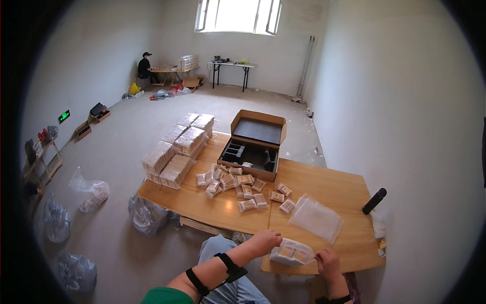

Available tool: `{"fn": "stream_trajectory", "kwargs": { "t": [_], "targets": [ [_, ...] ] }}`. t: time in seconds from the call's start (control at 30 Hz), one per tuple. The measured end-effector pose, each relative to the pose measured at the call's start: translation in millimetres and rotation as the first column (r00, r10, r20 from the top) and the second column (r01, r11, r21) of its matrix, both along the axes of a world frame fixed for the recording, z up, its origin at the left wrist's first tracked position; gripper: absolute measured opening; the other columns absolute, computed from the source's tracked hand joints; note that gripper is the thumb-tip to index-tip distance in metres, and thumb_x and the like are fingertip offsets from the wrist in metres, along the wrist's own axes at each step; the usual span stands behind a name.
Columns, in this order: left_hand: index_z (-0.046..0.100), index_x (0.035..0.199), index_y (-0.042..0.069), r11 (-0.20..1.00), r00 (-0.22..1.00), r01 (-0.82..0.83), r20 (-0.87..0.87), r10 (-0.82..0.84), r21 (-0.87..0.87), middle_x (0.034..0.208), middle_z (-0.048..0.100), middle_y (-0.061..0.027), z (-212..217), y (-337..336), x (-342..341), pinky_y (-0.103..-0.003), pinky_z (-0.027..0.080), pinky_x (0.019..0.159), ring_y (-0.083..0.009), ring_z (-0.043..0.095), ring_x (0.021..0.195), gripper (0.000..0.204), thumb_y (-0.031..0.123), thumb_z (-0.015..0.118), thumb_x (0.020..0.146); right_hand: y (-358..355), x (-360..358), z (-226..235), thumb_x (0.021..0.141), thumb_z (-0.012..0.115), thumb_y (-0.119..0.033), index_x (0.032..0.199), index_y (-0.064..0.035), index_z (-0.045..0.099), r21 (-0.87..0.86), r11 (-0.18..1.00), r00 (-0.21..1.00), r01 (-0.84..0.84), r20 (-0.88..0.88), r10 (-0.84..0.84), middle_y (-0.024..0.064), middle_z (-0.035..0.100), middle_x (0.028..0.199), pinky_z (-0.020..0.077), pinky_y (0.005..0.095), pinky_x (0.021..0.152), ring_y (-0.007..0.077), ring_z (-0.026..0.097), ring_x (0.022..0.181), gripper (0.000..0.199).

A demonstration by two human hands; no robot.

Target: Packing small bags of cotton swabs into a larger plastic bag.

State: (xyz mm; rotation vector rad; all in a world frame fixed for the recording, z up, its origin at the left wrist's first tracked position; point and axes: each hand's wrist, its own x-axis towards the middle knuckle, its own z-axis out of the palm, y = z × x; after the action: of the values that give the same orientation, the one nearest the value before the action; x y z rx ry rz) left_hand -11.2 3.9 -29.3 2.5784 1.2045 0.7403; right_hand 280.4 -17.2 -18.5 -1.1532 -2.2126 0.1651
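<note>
At the table's near edge lies a clear plastic bag (290, 253) filled with small pale packets with orange labels. My left hand (265, 241) is closed at the bag's upper left corner, fingertips pinched together. At its right end, my right hand (328, 262) pinches the plastic edge. Just beyond the bag, flat empty clear bags (318, 219) lie in a stack. Several loose small packets (244, 180) are scattered over the middle of the table, with a few (287, 205) beside the flat bags. What the packets contain is too small to tell.
Filled clear bags (177, 147) are stacked at the table's far left. An open cardboard box (249, 164) with black foam stands behind the loose packets. A black cylinder (374, 201) stands at the right edge. Plastic sacks (147, 215) lie on the floor; another person (145, 68) sits far off.
</note>
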Motion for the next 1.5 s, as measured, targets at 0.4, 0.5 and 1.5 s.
{"fn": "stream_trajectory", "kwargs": {
  "t": [0.4,0.5,1.5],
  "targets": [
    [0.059,0.080,0.006,0.998,0.998,0.028,-0.051,-0.026,0.049,0.083,0.059,-0.0085,-2,-2,11,-0.037,0.048,0.074,-0.0279,0.059,0.085,0.008,0.013,0.060,0.078,0,-12,8,0.072,0.070,-0.007,0.076,-0.0053,0.060,0.005,0.999,0.999,-0.038,-0.002,0.038,0.0109,0.059,0.075,0.0465,0.0403,0.062,0.0316,0.058,0.071,0.010],
    [0.059,0.080,0.006,0.999,0.998,0.027,-0.052,-0.025,0.027,0.084,0.059,-0.0089,2,-3,11,-0.038,0.047,0.075,-0.0281,0.059,0.087,0.006,0.011,0.057,0.079,2,-11,5,0.072,0.070,-0.008,0.076,-0.0056,0.060,0.010,0.999,0.999,-0.038,0.013,0.038,0.0105,0.058,0.075,0.0462,0.0404,0.063,0.0316,0.058,0.073,0.011],
    [0.060,0.079,0.007,0.988,0.996,-0.002,-0.083,0.015,0.151,0.083,0.059,-0.0072,-10,-6,44,-0.035,0.047,0.076,-0.0248,0.059,0.087,0.009,0.014,0.056,0.074,10,-36,6,0.071,0.067,-0.009,0.075,-0.0081,0.058,0.089,0.989,0.989,-0.117,0.101,0.108,0.0080,0.057,0.074,0.0416,0.0403,0.067,0.0300,0.055,0.073,0.010]
  ]
}}
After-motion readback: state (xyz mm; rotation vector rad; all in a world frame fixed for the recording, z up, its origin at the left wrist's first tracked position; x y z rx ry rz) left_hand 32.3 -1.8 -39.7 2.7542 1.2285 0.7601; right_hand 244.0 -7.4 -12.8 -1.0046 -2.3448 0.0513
